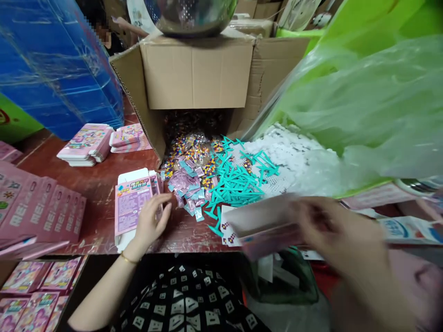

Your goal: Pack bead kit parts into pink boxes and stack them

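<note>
Head view: the left hand point(151, 221) is laid with loosely spread fingers on a pink box point(133, 207) that lies flat and partly unfolded on the red worktop point(100, 184), near its near edge. The right hand point(332, 230) is blurred; it is closed on a pale open carton point(263, 228), which is held above the near edge of the worktop, right of centre. Between the two hands, slightly farther off, a heap of small pink and blue sachets point(188, 189) is seen, with teal plastic tweezers point(235, 182) piled just to its right. Behind these, packets of coloured beads point(194, 150) spill from a cardboard crate point(197, 74) lying on its side. White pieces point(297, 159) are spread to the right, beneath a clear plastic bag point(363, 106) over something green. At far left, two stacks of flat pink boxes point(86, 143) are set on the worktop, and a row of folded pink cartons point(41, 207) lies at the left edge. A metal bowl point(192, 16) is set on the crate.
</note>
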Demonstrator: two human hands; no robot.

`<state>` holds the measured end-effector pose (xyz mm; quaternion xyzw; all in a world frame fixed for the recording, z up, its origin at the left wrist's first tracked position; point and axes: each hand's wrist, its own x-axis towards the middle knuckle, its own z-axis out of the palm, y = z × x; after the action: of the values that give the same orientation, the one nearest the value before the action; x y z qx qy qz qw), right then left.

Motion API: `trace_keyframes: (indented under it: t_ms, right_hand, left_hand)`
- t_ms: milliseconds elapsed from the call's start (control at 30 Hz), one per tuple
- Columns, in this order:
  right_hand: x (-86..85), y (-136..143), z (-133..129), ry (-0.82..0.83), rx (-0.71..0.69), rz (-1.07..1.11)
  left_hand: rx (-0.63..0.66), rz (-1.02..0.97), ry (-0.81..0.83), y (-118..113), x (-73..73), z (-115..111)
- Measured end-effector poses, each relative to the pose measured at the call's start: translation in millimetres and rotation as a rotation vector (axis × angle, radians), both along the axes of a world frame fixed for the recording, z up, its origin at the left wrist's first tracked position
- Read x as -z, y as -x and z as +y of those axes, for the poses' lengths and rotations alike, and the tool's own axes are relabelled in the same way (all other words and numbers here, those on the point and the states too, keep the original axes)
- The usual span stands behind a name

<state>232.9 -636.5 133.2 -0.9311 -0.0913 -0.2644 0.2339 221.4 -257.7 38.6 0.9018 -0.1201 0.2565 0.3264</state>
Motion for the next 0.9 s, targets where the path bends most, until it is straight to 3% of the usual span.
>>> trace_keyframes:
  t_ms: [67, 133, 200, 233, 300, 400, 500, 567, 700, 900]
  right_hand:
    - [26.9, -8.1, 77.3, -0.032, -0.201, 0.283]
    - [59.4, -27.9, 143.2, -0.025, -0.277, 0.563]
    - [88.4, -51.8, 179.2, -0.105, -0.305, 0.624]
    - [99.9, -62.6, 182.8, -0.155, -0.319, 0.612]
    - [116.6, -77.4, 164.5, -0.154, -0.348, 0.597]
    - [131.5, -82.6, 106.9, 0.189, -0.333, 0.686]
    - [144.1, -83.5, 66.1, 0.551, -0.303, 0.691]
    - [150.8, -88.8, 56.9, 0.653, -0.349, 0.635]
    - [152.3, -106.9, 53.6, 0.569, -0.484, 0.624]
    - [150.5, -110.8, 43.7, 0.393, -0.613, 0.565]
  left_hand:
    - [-0.061, -0.011, 0.048, -20.8, -12.4, 1.5]
    - [-0.113, 0.035, 0.078, -38.8, -20.4, 9.6]
    - [-0.161, 0.118, 0.068, -54.2, -24.8, 25.0]
    - [-0.179, 0.159, 0.043, -61.1, -26.3, 34.7]
    - [-0.211, 0.217, -0.023, -73.6, -29.2, 54.8]
    - [-0.271, 0.224, -0.079, -90.8, -33.8, 72.3]
    - [-0.208, 0.202, -0.1, -112.4, -34.5, 59.3]
    - [-0.083, 0.244, -0.17, -132.2, -30.9, 36.2]
    - [0.089, 0.437, -0.377, -177.8, -17.3, -15.1]
    - [0.072, 0.582, -0.374, -240.2, 9.0, -68.4]
